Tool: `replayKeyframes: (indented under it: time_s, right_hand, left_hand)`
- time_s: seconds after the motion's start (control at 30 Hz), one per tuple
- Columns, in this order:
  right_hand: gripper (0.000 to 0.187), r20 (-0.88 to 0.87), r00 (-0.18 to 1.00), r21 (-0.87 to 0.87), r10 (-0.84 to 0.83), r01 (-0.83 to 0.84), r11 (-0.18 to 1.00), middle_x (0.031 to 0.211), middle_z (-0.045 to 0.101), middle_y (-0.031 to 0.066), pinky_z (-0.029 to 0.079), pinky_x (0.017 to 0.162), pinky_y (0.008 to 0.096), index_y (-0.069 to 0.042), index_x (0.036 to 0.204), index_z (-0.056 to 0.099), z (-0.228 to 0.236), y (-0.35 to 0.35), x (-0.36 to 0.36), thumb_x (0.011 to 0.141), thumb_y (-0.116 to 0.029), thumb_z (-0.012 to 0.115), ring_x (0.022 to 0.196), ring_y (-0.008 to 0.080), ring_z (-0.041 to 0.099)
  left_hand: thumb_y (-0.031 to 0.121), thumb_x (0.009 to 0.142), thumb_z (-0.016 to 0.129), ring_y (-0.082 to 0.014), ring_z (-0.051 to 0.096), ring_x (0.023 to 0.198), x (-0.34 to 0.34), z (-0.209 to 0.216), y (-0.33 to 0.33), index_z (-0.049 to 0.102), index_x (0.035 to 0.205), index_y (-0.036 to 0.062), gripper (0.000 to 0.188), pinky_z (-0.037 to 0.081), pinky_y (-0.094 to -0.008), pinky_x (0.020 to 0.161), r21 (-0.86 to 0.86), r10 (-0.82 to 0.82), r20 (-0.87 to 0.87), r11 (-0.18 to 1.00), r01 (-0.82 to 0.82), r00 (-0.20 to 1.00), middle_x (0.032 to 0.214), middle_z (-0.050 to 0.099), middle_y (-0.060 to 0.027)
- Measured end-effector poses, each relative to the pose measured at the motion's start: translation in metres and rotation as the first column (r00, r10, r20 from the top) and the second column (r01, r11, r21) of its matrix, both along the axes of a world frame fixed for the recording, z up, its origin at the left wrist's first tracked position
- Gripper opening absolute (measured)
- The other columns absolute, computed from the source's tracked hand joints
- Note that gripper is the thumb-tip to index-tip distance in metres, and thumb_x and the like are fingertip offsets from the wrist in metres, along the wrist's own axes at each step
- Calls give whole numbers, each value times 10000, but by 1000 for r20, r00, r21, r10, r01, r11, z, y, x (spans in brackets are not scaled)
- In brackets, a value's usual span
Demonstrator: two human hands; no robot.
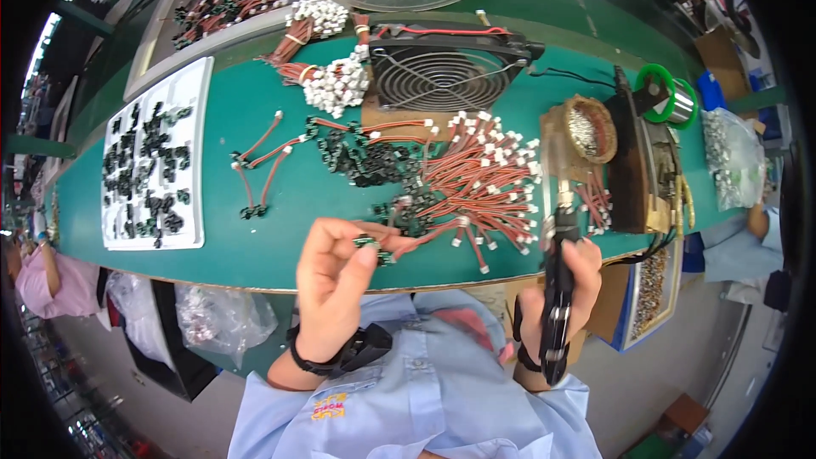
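My left hand (330, 289), above the front edge of the green table, pinches a small green circuit board (369, 243) between thumb and fingers. Red and brown wires show beside those fingertips, but whether they join this board I cannot tell. My right hand (581, 285) is wrapped round a black soldering gun (557, 302), its metal end pointing away from me. Just beyond my hands lies a heap of short red-brown wire leads (476, 178) with white plugs. Dark small boards (365, 161) are piled against its left side.
A white tray (197, 178) of small boards stands at left. Behind the heap are a black fan (446, 72) and bundled white-plugged leads (338, 85). To the right sit a round tip-cleaning dish (591, 129), a green solder spool (682, 102) and a dark stand (631, 178).
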State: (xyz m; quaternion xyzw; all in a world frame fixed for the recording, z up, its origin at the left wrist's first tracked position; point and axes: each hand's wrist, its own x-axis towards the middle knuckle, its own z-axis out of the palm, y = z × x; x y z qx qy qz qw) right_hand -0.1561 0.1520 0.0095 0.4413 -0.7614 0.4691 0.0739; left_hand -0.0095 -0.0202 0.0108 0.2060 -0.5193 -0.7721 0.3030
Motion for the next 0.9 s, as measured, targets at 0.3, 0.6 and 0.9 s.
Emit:
replayKeyframes:
  time_s: [0.3, 0.6, 0.9]
  right_hand:
    - [479, 403, 814, -20, -418, 464, 885, 1148, 505, 110, 378, 890, 280, 1, 1204, 470, -27, -4, -19, 779, -145, 637, 946, 195, 528]
    - [353, 135, 940, -129, 314, -298, 946, 742, 575, 35, 322, 833, 361, -115, 949, 647, -2, 8, 5, 632, -217, 761, 674, 139, 564]
    - [343, 87, 891, -3, 445, -446, 895, 689, 576, -45, 301, 832, 346, -187, 897, 676, 6, 8, 17, 579, -246, 790, 616, 106, 564]
  left_hand:
    - [59, 875, 505, -225, 618, 905, -5, 1, 2, 431, 945, 28, 106, 437, -307, 823, 12, 112, 111, 993, -114, 988, 964, 620, -169]
    - [37, 877, 500, -232, 621, 922, -7, 1, -2, 422, 929, 33, 94, 440, -310, 820, 16, 120, 103, 992, -122, 987, 999, 607, -175]
    - [43, 872, 508, -239, 623, 935, -6, -2, 0, 408, 937, 41, 119, 417, -327, 854, -47, 137, 90, 990, -133, 986, 1024, 595, -179]
